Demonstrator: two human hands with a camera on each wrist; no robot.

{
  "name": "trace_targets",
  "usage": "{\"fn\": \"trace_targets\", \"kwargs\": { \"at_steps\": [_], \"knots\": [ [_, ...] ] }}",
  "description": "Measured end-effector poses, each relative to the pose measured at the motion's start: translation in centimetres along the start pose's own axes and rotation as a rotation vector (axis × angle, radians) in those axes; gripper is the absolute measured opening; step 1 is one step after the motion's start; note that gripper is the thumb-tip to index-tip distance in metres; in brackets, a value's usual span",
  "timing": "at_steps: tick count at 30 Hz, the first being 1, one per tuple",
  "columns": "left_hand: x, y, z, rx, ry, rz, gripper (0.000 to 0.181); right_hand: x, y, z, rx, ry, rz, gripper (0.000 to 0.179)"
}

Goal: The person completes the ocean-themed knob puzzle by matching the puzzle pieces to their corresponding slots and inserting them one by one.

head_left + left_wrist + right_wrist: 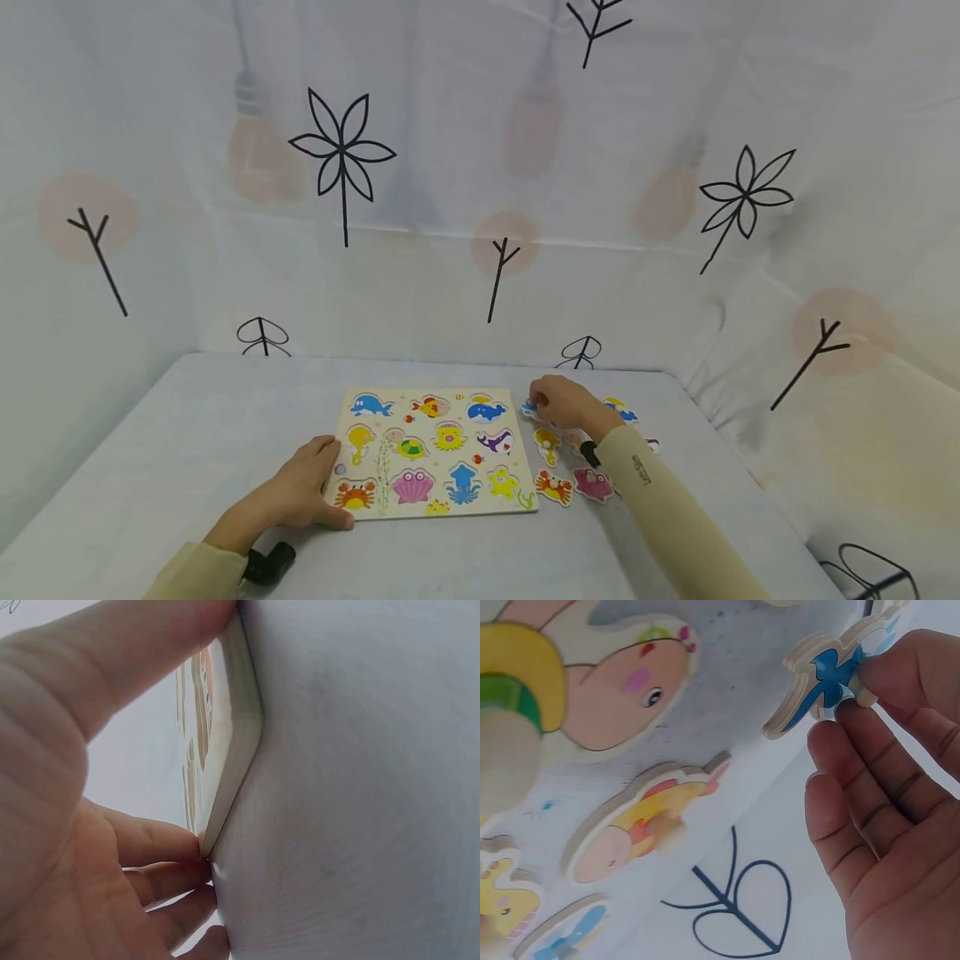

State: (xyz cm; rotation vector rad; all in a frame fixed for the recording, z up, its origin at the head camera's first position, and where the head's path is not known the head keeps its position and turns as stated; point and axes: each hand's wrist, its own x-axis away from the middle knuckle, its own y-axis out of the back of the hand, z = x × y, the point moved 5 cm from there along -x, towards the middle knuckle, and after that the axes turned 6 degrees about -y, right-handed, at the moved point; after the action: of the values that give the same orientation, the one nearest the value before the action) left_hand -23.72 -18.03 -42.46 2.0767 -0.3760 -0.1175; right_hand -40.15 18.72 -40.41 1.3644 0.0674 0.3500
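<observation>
A wooden peg puzzle board [472,458] with sea-animal pictures lies flat on the table. My left hand [303,483] holds its near left corner, thumb along the front edge and fingers at the left side. In the left wrist view the index fingertip touches the board's edge [238,742]. To the right of the board, my right hand [562,402] pinches a blue puzzle piece [832,675] between thumb and fingers; the piece is tilted, and the thumb covers part of it.
Loose pieces lie right of the board, among them a seahorse [547,447], a crab [553,487], a pink shell [593,485] and a blue whale [621,409]. The right sleeve [660,500] hides some. A turtle [622,697] and a fish [630,829] show too. A patterned cloth [450,292] hangs behind.
</observation>
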Motion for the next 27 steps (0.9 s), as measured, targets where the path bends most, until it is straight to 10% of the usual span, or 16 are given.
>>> {"fn": "trace_targets", "kwargs": {
  "at_steps": [27],
  "knots": [
    [0.0, -0.3, 0.5, -0.001, -0.009, -0.013, 0.120, -1.7, 0.7, 8.6, -0.119, 0.233, 0.024, 0.010]
  ]
}}
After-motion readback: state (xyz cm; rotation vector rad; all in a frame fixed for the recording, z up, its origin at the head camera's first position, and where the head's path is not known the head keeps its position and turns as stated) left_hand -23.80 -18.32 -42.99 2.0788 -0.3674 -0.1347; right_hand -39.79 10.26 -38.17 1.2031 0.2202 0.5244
